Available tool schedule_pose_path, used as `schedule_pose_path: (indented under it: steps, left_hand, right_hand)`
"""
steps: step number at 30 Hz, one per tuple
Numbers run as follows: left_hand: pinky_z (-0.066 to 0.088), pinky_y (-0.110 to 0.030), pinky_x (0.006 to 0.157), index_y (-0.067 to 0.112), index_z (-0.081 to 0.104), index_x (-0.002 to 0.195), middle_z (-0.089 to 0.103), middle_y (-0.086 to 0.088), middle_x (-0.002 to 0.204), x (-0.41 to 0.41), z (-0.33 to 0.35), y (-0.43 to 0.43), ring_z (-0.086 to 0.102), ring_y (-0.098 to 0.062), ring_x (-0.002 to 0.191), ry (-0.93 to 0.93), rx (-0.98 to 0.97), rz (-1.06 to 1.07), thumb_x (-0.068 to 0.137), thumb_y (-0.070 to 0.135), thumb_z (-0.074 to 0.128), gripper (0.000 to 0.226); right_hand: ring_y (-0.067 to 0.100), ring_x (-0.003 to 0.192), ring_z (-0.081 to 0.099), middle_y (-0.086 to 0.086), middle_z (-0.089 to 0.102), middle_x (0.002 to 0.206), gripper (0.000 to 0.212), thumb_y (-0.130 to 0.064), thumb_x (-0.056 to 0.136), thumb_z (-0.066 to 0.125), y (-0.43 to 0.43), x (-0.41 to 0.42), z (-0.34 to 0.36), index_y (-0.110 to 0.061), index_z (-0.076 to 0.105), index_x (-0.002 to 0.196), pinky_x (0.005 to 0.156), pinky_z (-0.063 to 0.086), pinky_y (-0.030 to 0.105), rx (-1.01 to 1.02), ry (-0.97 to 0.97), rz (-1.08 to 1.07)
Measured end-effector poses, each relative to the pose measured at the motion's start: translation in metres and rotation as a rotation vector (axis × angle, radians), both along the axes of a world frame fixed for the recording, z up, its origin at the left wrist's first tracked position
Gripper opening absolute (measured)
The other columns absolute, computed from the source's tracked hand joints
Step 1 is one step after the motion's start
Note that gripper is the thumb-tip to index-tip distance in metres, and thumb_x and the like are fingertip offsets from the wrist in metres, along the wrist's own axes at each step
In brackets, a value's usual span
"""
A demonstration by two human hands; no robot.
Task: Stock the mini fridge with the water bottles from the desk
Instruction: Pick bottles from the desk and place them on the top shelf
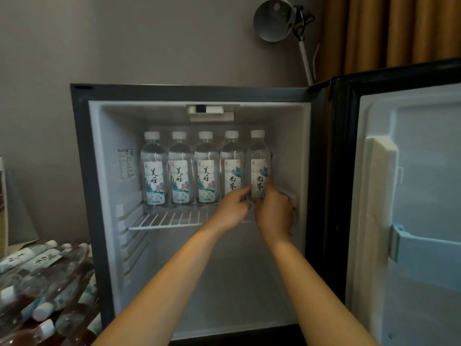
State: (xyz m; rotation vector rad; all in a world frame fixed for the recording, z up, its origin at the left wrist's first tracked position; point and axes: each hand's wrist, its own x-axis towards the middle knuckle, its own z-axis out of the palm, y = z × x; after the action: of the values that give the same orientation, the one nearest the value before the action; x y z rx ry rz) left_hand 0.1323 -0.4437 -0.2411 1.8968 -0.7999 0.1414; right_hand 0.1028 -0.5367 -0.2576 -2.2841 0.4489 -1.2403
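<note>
Left hand point(232, 208) and right hand point(274, 211) pinch the rightmost bottle point(258, 168) low, at its 7 and 5 o'clock. It stands on the wire shelf point(169, 218), at the row's 3 o'clock end. Probably full: hefty, thin-walled, slick. Best gripped at the label.

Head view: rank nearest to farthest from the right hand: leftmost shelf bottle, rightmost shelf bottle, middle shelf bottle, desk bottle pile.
1. rightmost shelf bottle, held by the right hand, far right of the row.
2. middle shelf bottle, centre of the row.
3. leftmost shelf bottle, by the fridge's left wall.
4. desk bottle pile, outside the fridge, lower left.
</note>
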Motion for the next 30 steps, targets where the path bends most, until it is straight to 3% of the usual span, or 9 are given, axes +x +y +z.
schedule_pose_path:
  steps: [11,16,19,22,25,30]
  left_hand:
    - [0.025,-0.028,0.112,0.007,0.030,0.144,0.033,-0.009,0.150,0.007,0.004,-0.005,0.032,-0.020,0.138,0.018,0.092,-0.001,0.093,-0.005,0.040,0.054]
    - [0.036,-0.014,0.092,0.003,0.035,0.141,0.044,-0.012,0.142,-0.012,0.005,0.008,0.043,-0.020,0.130,0.097,-0.055,-0.082,0.094,-0.006,0.040,0.048]
    - [0.045,-0.002,0.073,-0.002,0.053,0.124,0.061,-0.015,0.121,-0.027,-0.001,0.030,0.060,-0.013,0.102,0.090,-0.245,-0.073,0.091,-0.009,0.042,0.036]
    - [0.048,-0.007,0.064,-0.005,0.062,0.105,0.066,-0.008,0.088,-0.042,-0.015,0.061,0.063,0.002,0.069,0.046,-0.429,-0.019,0.090,-0.012,0.041,0.027]
    - [0.050,-0.011,0.063,0.011,0.066,0.082,0.067,0.002,0.075,-0.052,-0.033,0.098,0.064,0.002,0.062,-0.049,-0.487,0.085,0.090,-0.012,0.042,0.034]
    - [0.051,-0.015,0.061,0.018,0.067,0.073,0.069,0.005,0.066,-0.064,-0.069,0.170,0.064,-0.005,0.060,-0.153,-0.530,0.313,0.086,-0.014,0.043,0.043]
  right_hand:
    - [0.032,0.102,0.062,0.015,0.065,0.111,0.056,-0.013,0.093,0.051,-0.003,0.017,0.008,-0.013,0.029,0.144,0.077,0.051,0.036,-0.029,0.075,-0.049]
    - [0.034,0.099,0.063,0.020,0.067,0.105,0.039,-0.006,0.090,0.048,0.002,0.002,0.007,-0.008,0.051,0.128,0.072,0.049,0.034,-0.050,0.044,-0.016]
    - [0.039,0.094,0.064,0.024,0.068,0.096,0.037,-0.007,0.087,0.049,0.017,-0.014,0.004,-0.009,0.057,0.123,0.068,0.048,0.037,-0.044,-0.053,0.096]
    - [0.034,0.090,0.067,0.020,0.071,0.095,0.025,-0.011,0.089,0.053,0.039,-0.021,-0.003,-0.009,0.067,0.109,0.072,0.049,0.035,-0.025,-0.111,0.281]
    - [0.030,0.081,0.068,0.015,0.073,0.088,0.019,-0.010,0.088,0.057,0.067,-0.026,-0.016,-0.009,0.071,0.101,0.072,0.050,0.032,-0.026,-0.081,0.454]
    - [0.025,0.071,0.068,0.010,0.072,0.078,0.019,-0.017,0.090,0.057,0.127,-0.022,-0.056,-0.016,0.070,0.103,0.072,0.055,0.042,0.044,0.072,0.740]
